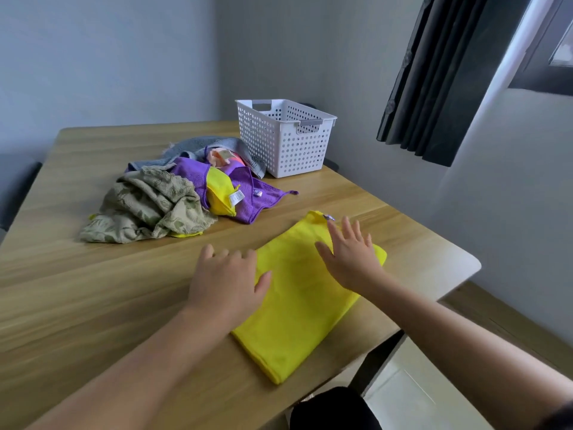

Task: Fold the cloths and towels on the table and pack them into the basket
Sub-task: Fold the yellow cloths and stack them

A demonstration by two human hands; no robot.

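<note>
Yellow cloth (297, 308) lies folded flat on the desk (93, 305), near its right edge, with both hands on it. The left hand (226, 280) rests at the cloth's left edge, fingers fairly straight and holding nothing, the thumb on the fabric and the fingers mostly over bare wood. The right hand (350, 259) lies flat on the far right part of the cloth, fingers spread wide, gripping nothing. Beyond the hands sits a loose pile (173, 193) of olive, purple, yellow and grey cloths. Just beside it, at the far side, stands a white basket (285, 141).
</note>
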